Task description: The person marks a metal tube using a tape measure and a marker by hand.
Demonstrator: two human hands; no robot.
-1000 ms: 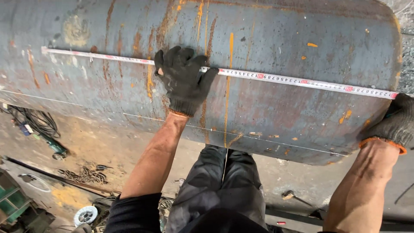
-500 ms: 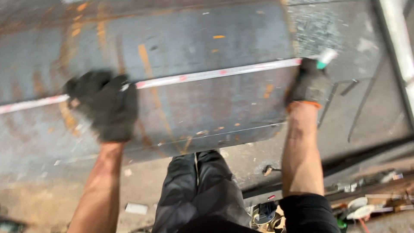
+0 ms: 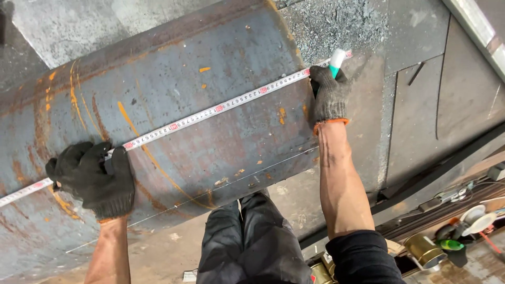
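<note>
A large rusty steel cylinder point(image 3: 200, 100) lies across the view in front of my knees. A white measuring tape point(image 3: 210, 111) stretches along its curved surface. My left hand point(image 3: 92, 179), in a black glove, presses the tape flat against the steel at the lower left. My right hand point(image 3: 329, 97), in a grey knit glove, sits at the cylinder's right end, holding the tape's end together with a white and green marker point(image 3: 336, 60) that points up.
Grey steel plates point(image 3: 421, 94) cover the floor to the right, with grit by the cylinder's end. Brass-coloured cans point(image 3: 423, 250), a green object point(image 3: 451, 244) and white discs point(image 3: 476, 218) lie at the lower right beside a dark bar point(image 3: 431, 168).
The view has swung right and steadied. My right hand, with the marker, now sits at the cylinder's right end; my left hand still presses the tape.
</note>
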